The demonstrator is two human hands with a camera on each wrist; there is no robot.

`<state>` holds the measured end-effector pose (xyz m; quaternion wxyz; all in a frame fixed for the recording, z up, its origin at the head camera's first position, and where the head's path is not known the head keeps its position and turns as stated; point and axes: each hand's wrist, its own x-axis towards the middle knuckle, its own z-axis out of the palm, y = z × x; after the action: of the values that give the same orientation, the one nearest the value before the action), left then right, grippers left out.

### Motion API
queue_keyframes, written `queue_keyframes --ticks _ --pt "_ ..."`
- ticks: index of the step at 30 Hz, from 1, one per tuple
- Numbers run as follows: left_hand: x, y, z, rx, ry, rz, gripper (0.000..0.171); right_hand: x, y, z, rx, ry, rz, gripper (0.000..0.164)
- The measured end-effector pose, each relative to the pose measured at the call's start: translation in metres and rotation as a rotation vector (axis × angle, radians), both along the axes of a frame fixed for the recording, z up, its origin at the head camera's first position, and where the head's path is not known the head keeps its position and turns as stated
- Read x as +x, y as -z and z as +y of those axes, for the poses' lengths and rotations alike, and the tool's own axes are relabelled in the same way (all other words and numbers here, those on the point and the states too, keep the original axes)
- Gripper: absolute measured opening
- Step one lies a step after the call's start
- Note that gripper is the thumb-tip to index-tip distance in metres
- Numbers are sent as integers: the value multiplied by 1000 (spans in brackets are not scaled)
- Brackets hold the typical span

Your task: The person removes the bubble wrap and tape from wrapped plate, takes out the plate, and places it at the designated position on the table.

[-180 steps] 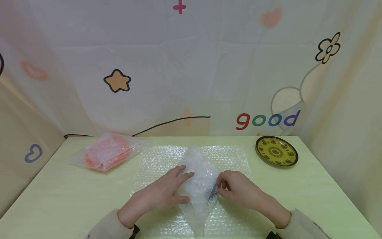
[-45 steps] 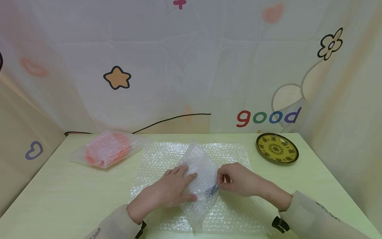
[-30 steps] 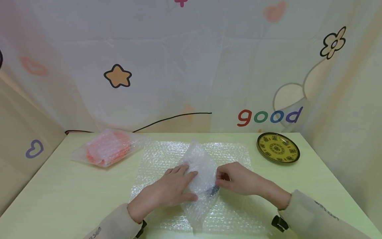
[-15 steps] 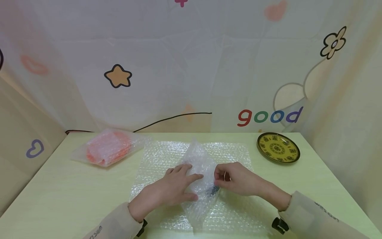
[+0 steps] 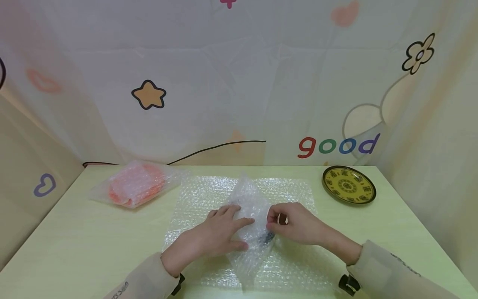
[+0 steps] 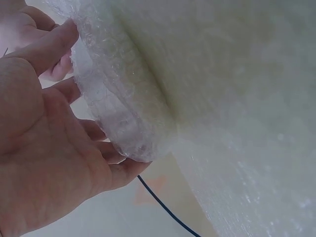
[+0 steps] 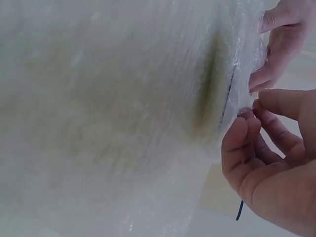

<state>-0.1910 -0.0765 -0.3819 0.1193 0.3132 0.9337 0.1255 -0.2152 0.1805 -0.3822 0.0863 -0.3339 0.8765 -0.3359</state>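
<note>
A bundle folded in bubble wrap (image 5: 249, 198) lies between the hands, on a larger flat bubble wrap sheet (image 5: 295, 265). Near its right side, a dark patterned patch (image 5: 267, 238) shows through the plastic. The left hand (image 5: 216, 234) rests on the bundle's left part with fingers spread. In the left wrist view, the left hand (image 6: 54, 148) has its fingertips along the wrap's edge. The right hand (image 5: 298, 224) pinches the bundle's right edge between thumb and fingertips. The right wrist view shows the right hand (image 7: 276, 168) with its other fingers curled.
At the back left lies a pink-orange item wrapped in bubble wrap (image 5: 136, 187). A yellow plate with a dark rim (image 5: 349, 185) sits at the back right of the pale table (image 5: 93, 253). A printed curtain (image 5: 209, 95) hangs behind the table.
The right hand has shifted slightly left along the bundle's right edge, still pinching there. The left hand has moved a little right, its index finger reaching farther over the bundle.
</note>
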Motion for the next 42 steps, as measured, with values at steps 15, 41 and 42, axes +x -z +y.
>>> queue_keyframes --ticks 15,41,42 --pt "-4 5 1 -3 105 122 62 -5 8 -6 -38 50 -36 7" --pt "-4 4 2 -8 138 107 61 3 -4 -33 295 302 56 27" --pt "-3 3 2 -17 141 105 61 4 -5 -33 300 305 57 26"
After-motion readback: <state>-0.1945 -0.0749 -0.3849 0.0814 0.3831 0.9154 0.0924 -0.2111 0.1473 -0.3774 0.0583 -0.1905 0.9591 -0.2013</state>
